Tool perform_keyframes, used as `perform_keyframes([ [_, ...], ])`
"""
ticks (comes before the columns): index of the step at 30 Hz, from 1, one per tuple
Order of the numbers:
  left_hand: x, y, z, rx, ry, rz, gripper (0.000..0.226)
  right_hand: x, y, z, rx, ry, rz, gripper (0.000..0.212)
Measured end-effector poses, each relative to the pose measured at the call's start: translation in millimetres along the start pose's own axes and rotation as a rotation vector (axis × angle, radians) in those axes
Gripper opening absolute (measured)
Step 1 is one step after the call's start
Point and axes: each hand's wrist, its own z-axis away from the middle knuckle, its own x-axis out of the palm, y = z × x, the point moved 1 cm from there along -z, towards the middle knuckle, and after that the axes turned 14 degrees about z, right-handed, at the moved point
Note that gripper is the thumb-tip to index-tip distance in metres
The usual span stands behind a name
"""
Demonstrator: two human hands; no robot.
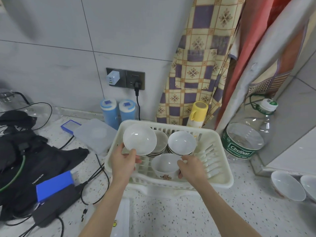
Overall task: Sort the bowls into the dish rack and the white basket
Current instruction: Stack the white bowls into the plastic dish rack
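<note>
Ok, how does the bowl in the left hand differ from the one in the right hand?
The left hand holds its bowl raised and tilted, opening toward the camera, above the white basket; the right hand grips its bowl upright, low inside the basket. The left bowl looks shallow and plain; the right bowl is deeper, with a pattern outside. Both are white and gripped by the rim.

In the basket [220,170]: two bowl stacks [181,142] at 12 o'clock, side by side; single bowl [165,165] at 6. Behind the basket at 11, two canisters [118,112]; at 3, water bottle [248,134]; at 4, two loose bowls [287,187] on the counter [171,216]
</note>
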Motion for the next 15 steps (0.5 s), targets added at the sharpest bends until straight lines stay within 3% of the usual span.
perform_keyframes([
  [5,1,-2,-2,0.013,0.006,-0.024,0.03,3,-1,-7,0.008,-0.027,0.014,0.025],
  [10,2,-4,-2,0.017,0.02,-0.007,0.028,9,1,-11,0.022,-0.078,-0.022,0.021],
  [15,2,-3,-2,0.03,0.028,0.013,0.031,16,5,-13,0.027,-0.114,0.02,0.033],
])
